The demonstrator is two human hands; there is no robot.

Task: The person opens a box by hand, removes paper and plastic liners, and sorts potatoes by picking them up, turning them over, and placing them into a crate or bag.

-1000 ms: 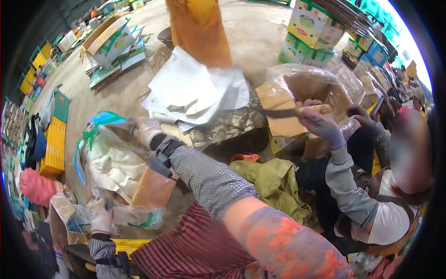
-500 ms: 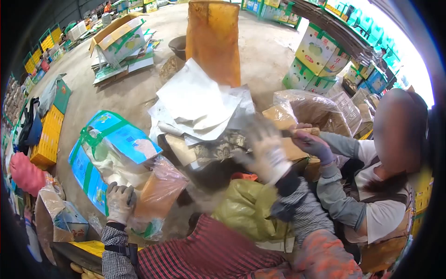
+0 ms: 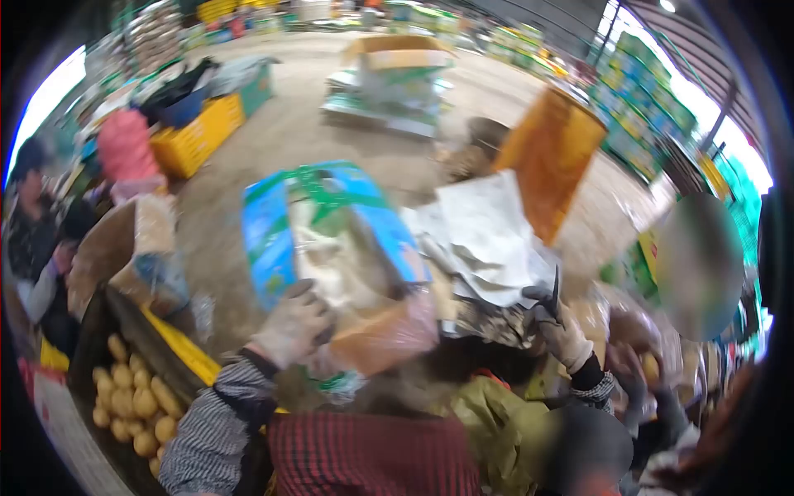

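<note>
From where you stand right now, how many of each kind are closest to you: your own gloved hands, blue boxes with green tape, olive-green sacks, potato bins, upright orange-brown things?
Gloved hands, left hand and right hand: 2
Blue box with green tape: 1
Olive-green sack: 1
Potato bin: 1
Upright orange-brown thing: 1
Total: 6

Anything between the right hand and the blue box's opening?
Yes: white sheets lie between the right hand and the blue box, whose right flap edges the opening. Height clearance unclear.
</note>
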